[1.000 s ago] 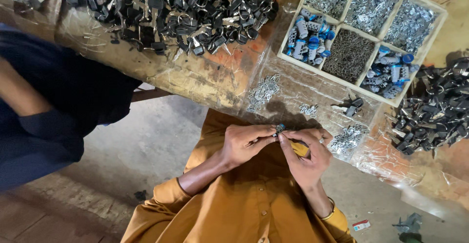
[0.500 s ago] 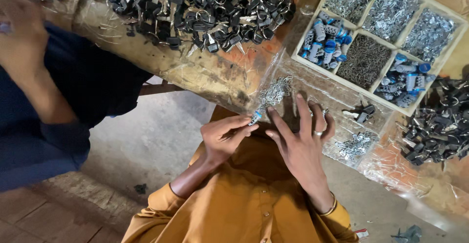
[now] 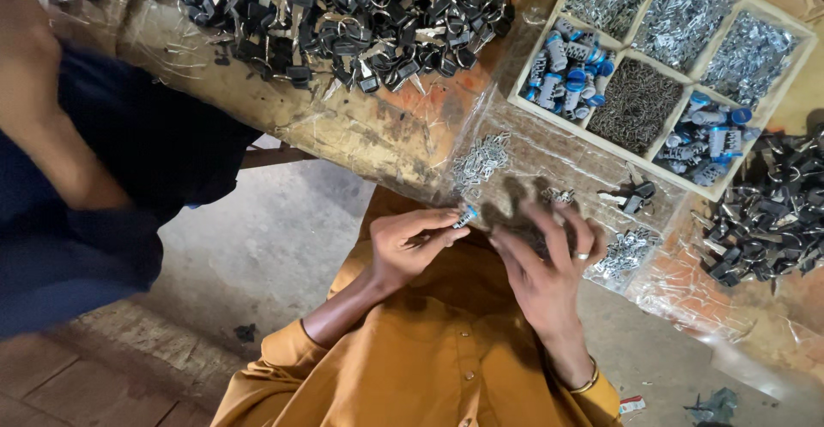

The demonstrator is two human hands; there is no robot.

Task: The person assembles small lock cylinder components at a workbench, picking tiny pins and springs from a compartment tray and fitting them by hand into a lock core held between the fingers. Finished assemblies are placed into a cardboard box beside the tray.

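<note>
At the near edge of the plastic-covered wooden bench, the person's left hand pinches a small silver cylinder with a blue cap between thumb and forefinger, holding it just off the bench edge above the mustard-yellow shirt. A second ago both hands were drawn together over the lap around this piece. Now the right hand has parted from it and gone out over the bench, fingers spread wide and blurred, holding nothing I can make out. It hovers by a loose scatter of small silver metal bits on the plastic. To my eye that suggests it is after another small part while the cylinder waits in the left.

Beyond the hands sits a pale wooden divided tray. Its far compartments hold heaps of shiny silver pieces, two hold blue-capped silver cylinders like the one in hand, and the middle one holds a dark mass of fine springs or pins; I cannot tell which.

A large pile of black-headed keys on rings covers the far left of the bench, with a smaller pile to the right. Another person's dark blue sleeve is at the left, blurred.
</note>
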